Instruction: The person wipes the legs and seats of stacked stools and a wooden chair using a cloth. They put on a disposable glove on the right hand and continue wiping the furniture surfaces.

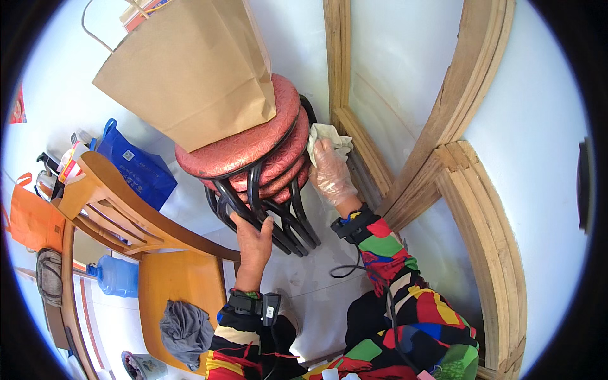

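My left hand (253,242), bare, grips a black metal leg of the stacked round stools (256,185), which have red padded seats. A clear plastic glove covers my right hand (330,173), which holds a pale cloth (327,135) against the right edge of the seats, beside the wooden frame. On the top seat stands a large brown paper bag (194,71) with twisted handles.
A wooden chair (180,280) at left bears a crumpled grey cloth (186,330). Behind it are a blue bag (137,166), an orange bag (35,213) and a blue water jug (114,275). Wooden framing (479,228) lines the wall at right; a bin (147,366) stands below.
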The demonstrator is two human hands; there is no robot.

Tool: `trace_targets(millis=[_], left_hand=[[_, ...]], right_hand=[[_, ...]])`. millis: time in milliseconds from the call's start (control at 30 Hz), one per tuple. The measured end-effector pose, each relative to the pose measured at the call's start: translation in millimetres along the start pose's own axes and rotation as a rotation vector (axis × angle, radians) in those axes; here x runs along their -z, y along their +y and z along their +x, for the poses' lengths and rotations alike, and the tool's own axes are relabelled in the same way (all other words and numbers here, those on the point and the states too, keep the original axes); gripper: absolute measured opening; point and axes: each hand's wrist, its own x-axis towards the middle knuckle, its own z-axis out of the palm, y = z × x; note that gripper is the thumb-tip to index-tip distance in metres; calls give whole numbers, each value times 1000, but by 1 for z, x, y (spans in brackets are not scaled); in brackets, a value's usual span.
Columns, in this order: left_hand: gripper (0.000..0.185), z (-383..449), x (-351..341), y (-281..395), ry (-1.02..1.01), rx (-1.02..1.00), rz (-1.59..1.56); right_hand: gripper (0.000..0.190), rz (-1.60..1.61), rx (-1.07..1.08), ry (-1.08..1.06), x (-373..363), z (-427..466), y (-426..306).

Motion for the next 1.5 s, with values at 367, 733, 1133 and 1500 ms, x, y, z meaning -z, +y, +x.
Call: trace_targets(millis=[367,733,1133,1500], left_hand=[[66,2,2,-4,16,-63,22],[64,0,1,8,0,16,-80],[63,1,0,7,-8,-2,-75],[70,1,5,13,-58,77,-23]], right_hand=[[58,173,-413,105,-25,-62,73],[42,405,90,11,1,17,65],[49,295,314,75,-20,36,88],[43,656,-49,61,-21,1,106]])
